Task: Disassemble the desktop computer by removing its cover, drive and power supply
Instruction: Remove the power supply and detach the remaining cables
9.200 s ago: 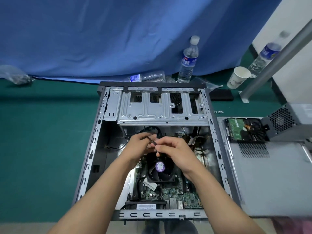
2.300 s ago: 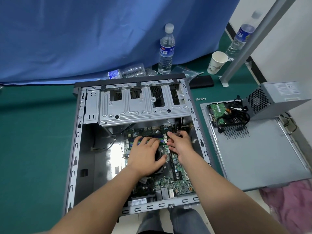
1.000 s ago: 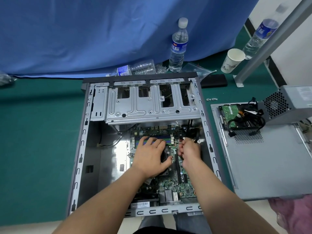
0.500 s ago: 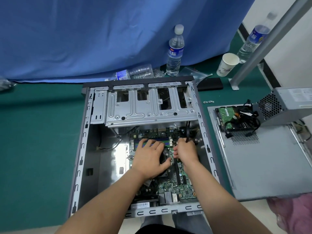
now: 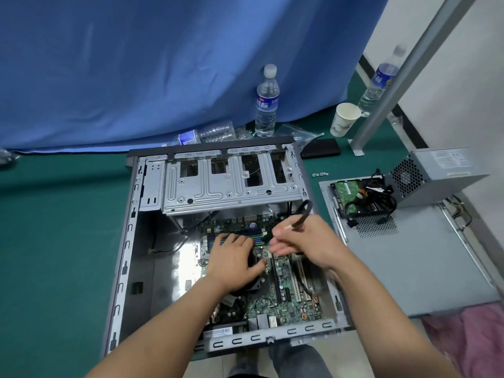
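Observation:
The open computer case (image 5: pixel 128 241) lies on its side on the green mat, its motherboard (image 5: pixel 283 293) exposed below the metal drive cage (image 5: pixel 229 186). My left hand (image 5: pixel 231 259) rests flat on the black cooler fan. My right hand (image 5: pixel 308 242) is lifted above the board and pinches a black cable (image 5: pixel 302 214) that loops upward. To the right lies the removed grey cover (image 5: pixel 425 263). On it sit the hard drive (image 5: pixel 347 190), with loose black cables, and the grey power supply (image 5: pixel 436 175).
A blue curtain hangs behind the case. A water bottle (image 5: pixel 267 102), a crushed bottle (image 5: pixel 207 133), a paper cup (image 5: pixel 345 118), a black phone (image 5: pixel 321 148) and a slanted metal post (image 5: pixel 403 69) stand at the back. Small screws (image 5: pixel 320 174) lie by the cover. Pink plastic (image 5: pixel 474 342) lies bottom right.
My right hand has risen off the motherboard and moved right, pulling the black cable up with it. My left hand stays on the fan.

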### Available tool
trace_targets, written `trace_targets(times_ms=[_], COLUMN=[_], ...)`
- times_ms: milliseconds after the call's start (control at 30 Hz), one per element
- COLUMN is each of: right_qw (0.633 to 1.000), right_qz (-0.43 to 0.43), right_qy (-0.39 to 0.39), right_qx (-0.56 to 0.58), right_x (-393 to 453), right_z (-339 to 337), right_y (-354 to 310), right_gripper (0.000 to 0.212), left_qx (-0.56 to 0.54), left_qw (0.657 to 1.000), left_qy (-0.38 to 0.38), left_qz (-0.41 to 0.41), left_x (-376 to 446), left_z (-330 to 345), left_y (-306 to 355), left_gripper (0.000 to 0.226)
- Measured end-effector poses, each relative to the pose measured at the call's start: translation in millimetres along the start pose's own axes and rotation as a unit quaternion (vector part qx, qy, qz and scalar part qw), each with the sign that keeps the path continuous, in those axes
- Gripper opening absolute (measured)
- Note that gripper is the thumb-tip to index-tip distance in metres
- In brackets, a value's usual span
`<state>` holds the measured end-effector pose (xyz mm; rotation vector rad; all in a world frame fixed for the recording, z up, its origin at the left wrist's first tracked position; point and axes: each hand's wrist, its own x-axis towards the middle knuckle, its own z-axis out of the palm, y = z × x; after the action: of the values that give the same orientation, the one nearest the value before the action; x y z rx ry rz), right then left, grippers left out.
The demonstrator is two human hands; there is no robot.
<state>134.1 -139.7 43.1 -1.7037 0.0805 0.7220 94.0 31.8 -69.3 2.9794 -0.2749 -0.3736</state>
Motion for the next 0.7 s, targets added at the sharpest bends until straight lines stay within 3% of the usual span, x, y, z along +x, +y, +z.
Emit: trace_targets(times_ms=[233, 333, 400, 533, 600, 700], right_qw=[0.984, 0.983, 0.975, 0.898, 0.862, 0.806], right_qz=[-0.087, -0.087, -0.065, -0.020, -0.005, -0.027], right_qy=[0.113, 0.115, 0.110, 0.132, 0.144, 0.195], right_qx=[-0.110, -0.117, -0.179, -0.419, -0.486, -0.559], right_x=[-12, -6, 3, 31, 44, 58], right_z=[-65, -100, -123, -157, -166, -175], right_y=[-27, -26, -18, 10, 25, 40], right_gripper=[0.032, 0.023, 0.019, 0.017, 0.022, 0.024], left_qx=[-0.037, -0.051, -0.039, -0.008, -0.007, -0.004], left_qw=[0.995, 0.992, 0.992, 0.993, 0.993, 0.993], left_qy=[-0.067, -0.065, -0.060, -0.029, -0.005, 0.012], left_qz=[-0.065, -0.091, -0.103, -0.116, -0.118, -0.120], left_x=[10, 16, 18, 17, 18, 17], left_z=[-7, -9, -7, -2, 0, 3], left_y=[9, 17, 21, 24, 24, 23], left_gripper=[0.050, 0.042, 0.041, 0.054, 0.069, 0.074])
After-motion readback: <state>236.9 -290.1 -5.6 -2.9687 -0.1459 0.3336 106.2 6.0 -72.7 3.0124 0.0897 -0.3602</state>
